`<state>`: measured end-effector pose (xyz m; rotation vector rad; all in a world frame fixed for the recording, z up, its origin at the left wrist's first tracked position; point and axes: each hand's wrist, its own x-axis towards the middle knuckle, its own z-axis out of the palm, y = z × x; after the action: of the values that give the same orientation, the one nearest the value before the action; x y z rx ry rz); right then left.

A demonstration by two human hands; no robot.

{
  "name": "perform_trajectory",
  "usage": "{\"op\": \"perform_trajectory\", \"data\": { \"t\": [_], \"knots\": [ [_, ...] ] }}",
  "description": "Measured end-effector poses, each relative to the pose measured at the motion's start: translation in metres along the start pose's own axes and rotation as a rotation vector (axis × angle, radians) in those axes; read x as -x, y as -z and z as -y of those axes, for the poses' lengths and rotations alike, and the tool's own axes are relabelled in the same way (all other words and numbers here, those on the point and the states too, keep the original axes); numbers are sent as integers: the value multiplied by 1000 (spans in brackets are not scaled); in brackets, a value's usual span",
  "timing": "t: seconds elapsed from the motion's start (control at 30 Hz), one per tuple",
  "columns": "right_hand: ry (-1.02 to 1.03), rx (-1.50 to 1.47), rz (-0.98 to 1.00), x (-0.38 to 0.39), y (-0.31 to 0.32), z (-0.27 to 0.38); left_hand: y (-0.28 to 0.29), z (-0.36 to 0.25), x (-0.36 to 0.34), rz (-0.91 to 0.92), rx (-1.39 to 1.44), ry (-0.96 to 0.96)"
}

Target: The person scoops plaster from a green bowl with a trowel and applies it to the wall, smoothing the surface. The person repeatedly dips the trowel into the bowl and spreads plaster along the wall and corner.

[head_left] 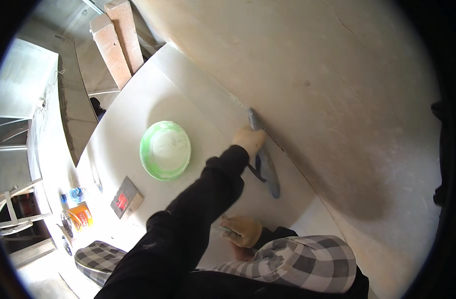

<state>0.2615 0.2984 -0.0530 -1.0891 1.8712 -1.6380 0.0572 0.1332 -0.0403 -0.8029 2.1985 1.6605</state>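
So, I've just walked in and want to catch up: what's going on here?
A person's left hand holds a long grey tool beside the seam between two pale surfaces. The right hand is low, near a checked trouser leg; what it holds, if anything, is unclear. Off to the left are a green tub with pale material inside and a flat scraper.
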Motion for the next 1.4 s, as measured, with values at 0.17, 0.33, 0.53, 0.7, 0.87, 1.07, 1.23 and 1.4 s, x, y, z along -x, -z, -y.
{"op": "perform_trajectory", "data": {
  "t": [0.17,0.33,0.53,0.7,0.87,1.07,1.23,1.4],
  "knots": [
    [-46,69,-72,10,-10,-9,-42,6,46,147,183,3],
    [-64,137,-73,7,0,-2,-46,-10,112,337,83,-16],
    [-136,314,-80,-9,17,0,25,-22,148,251,489,-109],
    [-317,677,29,-39,58,12,102,-23,193,240,777,-47],
    [-511,216,-82,-52,74,8,124,15,216,237,1088,22],
    [-478,-1170,-403,-52,66,14,72,60,198,224,1078,-8],
    [-518,-1124,-213,-65,78,48,37,56,202,-118,687,129],
    [-626,-795,-109,-81,89,78,60,45,229,-128,302,-218]
  ]
}}
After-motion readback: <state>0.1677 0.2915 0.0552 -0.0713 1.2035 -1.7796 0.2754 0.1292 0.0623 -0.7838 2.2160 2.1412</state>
